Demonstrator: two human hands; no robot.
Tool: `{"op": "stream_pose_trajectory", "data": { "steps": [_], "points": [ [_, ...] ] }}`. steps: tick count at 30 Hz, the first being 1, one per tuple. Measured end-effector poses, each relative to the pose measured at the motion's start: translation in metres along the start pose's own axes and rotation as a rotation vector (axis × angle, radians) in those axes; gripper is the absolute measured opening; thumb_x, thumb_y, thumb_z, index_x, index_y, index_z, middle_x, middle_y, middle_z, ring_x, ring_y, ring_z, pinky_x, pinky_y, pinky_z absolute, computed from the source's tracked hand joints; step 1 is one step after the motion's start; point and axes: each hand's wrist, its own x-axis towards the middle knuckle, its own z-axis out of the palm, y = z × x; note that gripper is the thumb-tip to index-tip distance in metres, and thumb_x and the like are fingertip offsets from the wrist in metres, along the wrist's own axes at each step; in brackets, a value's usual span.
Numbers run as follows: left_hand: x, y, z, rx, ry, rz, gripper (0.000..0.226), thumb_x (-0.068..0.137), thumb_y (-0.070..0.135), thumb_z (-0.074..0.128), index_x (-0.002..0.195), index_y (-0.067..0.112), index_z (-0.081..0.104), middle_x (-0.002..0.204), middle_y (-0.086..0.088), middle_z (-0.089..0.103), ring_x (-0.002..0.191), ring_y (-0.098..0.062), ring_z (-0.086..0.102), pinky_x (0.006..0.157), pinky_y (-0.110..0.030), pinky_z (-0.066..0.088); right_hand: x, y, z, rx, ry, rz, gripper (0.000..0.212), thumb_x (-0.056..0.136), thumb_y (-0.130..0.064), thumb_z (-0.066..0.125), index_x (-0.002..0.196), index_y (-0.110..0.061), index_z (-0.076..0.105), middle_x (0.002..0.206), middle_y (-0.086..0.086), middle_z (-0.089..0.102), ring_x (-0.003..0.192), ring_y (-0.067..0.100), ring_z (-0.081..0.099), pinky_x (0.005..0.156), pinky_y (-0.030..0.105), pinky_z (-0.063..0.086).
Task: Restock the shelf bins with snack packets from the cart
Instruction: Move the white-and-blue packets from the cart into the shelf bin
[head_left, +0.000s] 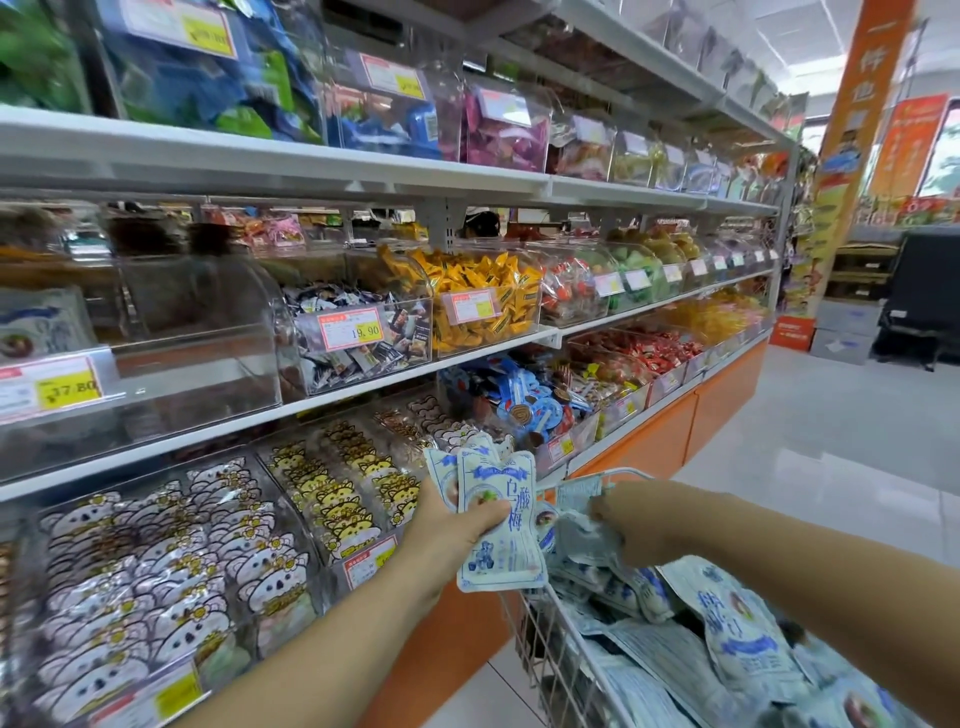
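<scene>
Several pale-blue snack packets (503, 540) in left grip (453, 530), another packet (577, 534) in right grip (640, 519).

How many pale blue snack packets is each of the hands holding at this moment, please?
Left hand: 3 pale blue packets showing, fanned; more may hide behind
Right hand: 1 packet, gripped above the cart
Total: 4
</scene>
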Motion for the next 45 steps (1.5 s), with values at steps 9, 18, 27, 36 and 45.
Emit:
{"op": "stream_pose_trajectory", "data": {
  "steps": [9, 18, 27, 36, 45],
  "points": [
    [-0.042, 0.044, -0.035, -0.025, 0.180, 0.150, 0.076, 0.069, 0.038, 0.090, 0.126, 0.026, 0.042, 0.124, 0.000, 0.059, 0.108, -0.022, 0.066, 0.087, -0.041, 0.059, -0.032, -0.081, -0.091, 0.707, 0.380, -0.068, 0.025, 0.102, -0.037, 0.049, 0.094, -0.014, 0.042, 0.077, 0.003, 0.053, 0.062, 0.014, 0.048, 0.054, 0.029, 0.038],
    [-0.101, 0.079, -0.139, -0.020, 0.436, 0.349, 0.057, 0.076, 0.023, 0.084, 0.124, 0.021, 0.054, 0.112, -0.002, 0.073, 0.098, -0.019, 0.073, 0.086, -0.044, 0.060, -0.034, -0.219, -0.129, 1.254, 0.151, -0.540, 0.039, 0.108, -0.033, 0.032, 0.146, -0.034, 0.042, 0.142, -0.017, 0.050, 0.120, -0.006, 0.053, 0.090, 0.013, 0.043],
    [-0.144, 0.110, -0.224, 0.058, 0.523, 0.410, 0.081, 0.067, 0.077, 0.068, 0.136, 0.040, 0.046, 0.133, 0.014, 0.063, 0.122, -0.017, 0.061, 0.103, -0.050, 0.048, -0.025, -0.301, -0.175, 1.427, 0.148, -0.697, 0.063, 0.102, -0.039, 0.052, 0.157, -0.040, 0.020, 0.145, -0.020, 0.045, 0.114, 0.002, 0.057, 0.091, 0.024, 0.049],
    [-0.156, 0.168, -0.283, 0.110, 0.530, 0.412, 0.037, 0.089, 0.046, 0.064, 0.123, 0.030, 0.059, 0.118, 0.001, 0.073, 0.109, -0.024, 0.070, 0.097, -0.053, 0.053, 0.005, -0.352, -0.231, 1.552, 0.108, -0.731, 0.026, 0.094, -0.034, 0.068, 0.115, -0.020, 0.066, 0.105, 0.004, 0.077, 0.097, 0.024, 0.074, 0.091, 0.048, 0.058],
    [-0.166, 0.192, -0.350, 0.096, 0.783, 0.461, 0.068, 0.068, 0.064, 0.069, 0.123, 0.027, 0.057, 0.115, -0.001, 0.072, 0.102, -0.023, 0.072, 0.087, -0.055, 0.057, 0.040, -0.398, -0.279, 1.591, 0.126, -0.827, 0.036, 0.085, -0.032, 0.078, 0.112, -0.009, 0.070, 0.099, 0.009, 0.078, 0.092, 0.028, 0.075, 0.084, 0.046, 0.060]
  ]
}}
